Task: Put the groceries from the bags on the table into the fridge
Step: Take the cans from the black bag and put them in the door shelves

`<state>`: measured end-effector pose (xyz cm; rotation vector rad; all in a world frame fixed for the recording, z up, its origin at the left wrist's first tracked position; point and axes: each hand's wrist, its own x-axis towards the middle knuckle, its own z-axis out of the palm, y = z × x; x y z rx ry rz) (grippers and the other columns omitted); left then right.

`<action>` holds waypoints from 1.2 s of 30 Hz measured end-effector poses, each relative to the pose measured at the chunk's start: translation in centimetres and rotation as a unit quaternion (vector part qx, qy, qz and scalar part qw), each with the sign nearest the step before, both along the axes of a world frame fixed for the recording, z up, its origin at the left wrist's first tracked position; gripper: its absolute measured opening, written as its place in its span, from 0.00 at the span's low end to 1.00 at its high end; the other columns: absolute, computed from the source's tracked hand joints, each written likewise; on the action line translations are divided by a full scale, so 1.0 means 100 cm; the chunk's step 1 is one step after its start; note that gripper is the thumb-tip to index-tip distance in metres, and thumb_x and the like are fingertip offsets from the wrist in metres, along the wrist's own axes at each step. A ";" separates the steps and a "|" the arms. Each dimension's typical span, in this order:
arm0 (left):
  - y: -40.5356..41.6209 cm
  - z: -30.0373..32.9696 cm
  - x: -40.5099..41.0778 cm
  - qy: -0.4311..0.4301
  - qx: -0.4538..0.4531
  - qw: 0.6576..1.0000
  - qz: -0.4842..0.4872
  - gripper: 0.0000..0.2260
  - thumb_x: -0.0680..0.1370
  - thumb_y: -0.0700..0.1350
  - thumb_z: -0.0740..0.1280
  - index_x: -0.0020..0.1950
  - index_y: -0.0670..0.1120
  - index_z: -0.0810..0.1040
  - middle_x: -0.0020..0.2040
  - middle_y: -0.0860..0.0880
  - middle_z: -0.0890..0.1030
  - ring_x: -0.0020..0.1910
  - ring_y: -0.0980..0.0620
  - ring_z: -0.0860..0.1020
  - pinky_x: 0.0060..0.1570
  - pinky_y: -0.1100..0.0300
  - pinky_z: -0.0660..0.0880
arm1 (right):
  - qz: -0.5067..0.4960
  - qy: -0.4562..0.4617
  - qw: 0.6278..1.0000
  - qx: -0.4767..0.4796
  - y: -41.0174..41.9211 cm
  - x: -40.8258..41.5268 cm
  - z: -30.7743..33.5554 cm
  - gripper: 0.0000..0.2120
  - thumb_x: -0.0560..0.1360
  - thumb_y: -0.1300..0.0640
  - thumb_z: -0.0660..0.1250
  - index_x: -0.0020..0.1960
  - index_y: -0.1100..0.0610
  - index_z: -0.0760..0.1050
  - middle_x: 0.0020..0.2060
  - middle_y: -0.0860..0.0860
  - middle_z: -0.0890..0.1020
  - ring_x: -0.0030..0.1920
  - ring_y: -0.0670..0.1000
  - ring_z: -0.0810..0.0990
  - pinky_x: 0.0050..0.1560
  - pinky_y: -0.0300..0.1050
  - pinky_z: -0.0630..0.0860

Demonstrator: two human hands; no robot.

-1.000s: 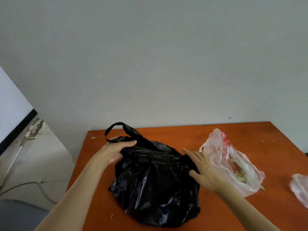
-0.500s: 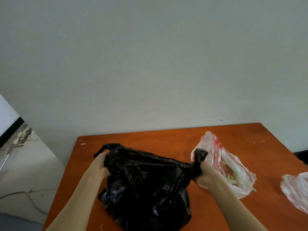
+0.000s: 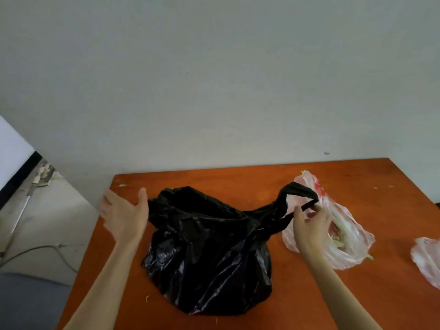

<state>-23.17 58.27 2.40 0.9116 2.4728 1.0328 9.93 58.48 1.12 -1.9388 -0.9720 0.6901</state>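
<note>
A full black plastic bag (image 3: 209, 253) sits in the middle of the orange wooden table (image 3: 238, 177). My right hand (image 3: 309, 225) pinches the bag's right handle loop (image 3: 297, 194) and holds it up to the right. Just left of the bag's rim, my left hand (image 3: 123, 215) is spread with its fingers apart and holds nothing. The bag's contents are hidden. Behind my right hand lies a clear pinkish bag (image 3: 338, 225) with green vegetables inside.
Another pinkish bag (image 3: 428, 260) lies at the right edge of the view. A grey wall stands right behind the table. To the left, past the table's edge, the floor has a cable (image 3: 42, 251) and a long-handled tool (image 3: 26, 206).
My left hand has let go of the bag's left side and opened. My right hand has pulled the right handle further out to the right.
</note>
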 end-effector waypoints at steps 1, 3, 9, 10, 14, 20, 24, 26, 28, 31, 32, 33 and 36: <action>-0.002 0.010 0.014 0.109 0.061 0.990 -0.057 0.28 0.77 0.51 0.64 0.71 0.38 0.61 0.69 0.37 0.66 0.67 0.37 0.64 0.64 0.40 0.64 | 0.038 -0.058 0.996 0.049 -0.003 -0.005 0.003 0.15 0.77 0.55 0.62 0.59 0.62 0.69 0.55 0.56 0.72 0.50 0.55 0.73 0.48 0.48 0.72; -0.001 0.024 0.044 0.221 0.116 0.934 -0.254 0.16 0.78 0.45 0.62 0.64 0.43 0.72 0.61 0.42 0.76 0.62 0.42 0.72 0.62 0.46 0.66 | 0.140 -0.139 0.973 0.123 -0.005 -0.019 0.007 0.09 0.76 0.59 0.64 0.53 0.63 0.71 0.49 0.52 0.70 0.41 0.49 0.71 0.36 0.38 0.65; -0.008 0.004 0.092 0.292 -0.202 0.724 -0.592 0.22 0.79 0.61 0.51 0.68 0.52 0.68 0.57 0.51 0.80 0.60 0.51 0.74 0.68 0.48 0.56 | 0.407 -0.329 0.834 0.174 0.015 -0.047 -0.011 0.11 0.75 0.58 0.66 0.56 0.59 0.72 0.49 0.54 0.77 0.49 0.56 0.78 0.42 0.42 0.73; -0.016 -0.002 0.092 0.291 -0.200 0.711 -0.608 0.21 0.79 0.60 0.51 0.68 0.53 0.68 0.57 0.51 0.79 0.60 0.52 0.74 0.69 0.48 0.55 | 0.441 -0.357 0.813 0.132 0.022 -0.041 -0.020 0.15 0.77 0.54 0.64 0.62 0.57 0.70 0.57 0.54 0.76 0.58 0.57 0.75 0.52 0.47 0.73; -0.054 -0.034 0.072 0.284 -0.186 0.681 -0.649 0.22 0.79 0.59 0.47 0.67 0.55 0.70 0.57 0.51 0.74 0.60 0.50 0.70 0.71 0.43 0.51 | 0.506 -0.388 0.757 -0.142 0.035 -0.007 -0.057 0.31 0.76 0.36 0.53 0.75 0.47 0.53 0.75 0.47 0.58 0.76 0.52 0.50 0.72 0.62 0.46; -0.075 -0.061 0.046 0.267 -0.078 0.705 -0.653 0.34 0.77 0.65 0.40 0.40 0.51 0.83 0.45 0.53 0.73 0.50 0.55 0.69 0.51 0.58 0.71 | 0.503 -0.231 0.804 -0.217 0.016 0.000 -0.096 0.35 0.74 0.38 0.60 0.75 0.48 0.53 0.76 0.50 0.52 0.75 0.55 0.51 0.72 0.60 0.55; -0.064 -0.058 0.051 0.326 0.017 0.691 -0.645 0.29 0.81 0.59 0.47 0.34 0.51 0.82 0.39 0.55 0.77 0.43 0.57 0.75 0.48 0.59 0.75 | 0.398 -0.337 0.851 0.069 0.008 -0.020 -0.083 0.12 0.74 0.55 0.67 0.55 0.59 0.80 0.54 0.55 0.78 0.55 0.60 0.77 0.52 0.56 0.74; -0.051 -0.053 0.059 0.357 0.068 0.687 -0.629 0.21 0.79 0.55 0.54 0.38 0.51 0.83 0.41 0.54 0.79 0.46 0.55 0.77 0.53 0.56 0.71 | 0.399 -0.342 0.842 0.121 0.001 -0.029 -0.072 0.08 0.73 0.56 0.68 0.50 0.59 0.80 0.47 0.54 0.79 0.48 0.59 0.79 0.45 0.54 0.76; -0.034 -0.045 0.068 0.384 0.080 0.691 -0.608 0.12 0.78 0.52 0.59 0.50 0.51 0.82 0.48 0.52 0.81 0.55 0.50 0.77 0.63 0.49 0.66 | 0.444 -0.340 0.829 0.021 -0.006 -0.038 -0.067 0.18 0.75 0.49 0.66 0.61 0.55 0.75 0.57 0.53 0.76 0.57 0.58 0.75 0.54 0.54 0.74; -0.006 -0.039 0.069 0.336 -0.063 0.724 -0.599 0.20 0.80 0.51 0.58 0.72 0.56 0.63 0.71 0.48 0.66 0.73 0.47 0.60 0.70 0.37 0.48 | 0.481 -0.336 0.786 -0.193 -0.019 -0.034 -0.066 0.41 0.71 0.37 0.65 0.76 0.47 0.49 0.74 0.50 0.57 0.73 0.57 0.57 0.68 0.62 0.59; 0.003 -0.040 0.065 0.324 -0.122 0.725 -0.596 0.23 0.81 0.53 0.56 0.75 0.58 0.54 0.76 0.48 0.58 0.75 0.46 0.53 0.69 0.34 0.44 | 0.488 -0.340 0.776 -0.210 -0.024 -0.030 -0.068 0.44 0.70 0.36 0.65 0.76 0.45 0.43 0.76 0.50 0.51 0.74 0.57 0.52 0.69 0.65 0.55; 0.012 -0.042 0.061 0.323 -0.169 0.717 -0.594 0.25 0.80 0.55 0.55 0.75 0.60 0.48 0.77 0.49 0.50 0.76 0.46 0.47 0.67 0.32 0.42 | 0.495 -0.352 0.767 -0.207 -0.030 -0.024 -0.071 0.46 0.70 0.35 0.64 0.75 0.44 0.38 0.76 0.50 0.46 0.75 0.57 0.47 0.69 0.67 0.52; 0.032 -0.053 0.047 0.335 -0.256 0.687 -0.592 0.34 0.76 0.65 0.56 0.74 0.61 0.40 0.77 0.48 0.38 0.74 0.43 0.36 0.65 0.30 0.38 | 0.514 -0.403 0.735 -0.181 -0.046 0.004 -0.083 0.45 0.67 0.27 0.51 0.70 0.40 0.25 0.75 0.51 0.34 0.75 0.57 0.38 0.71 0.66 0.48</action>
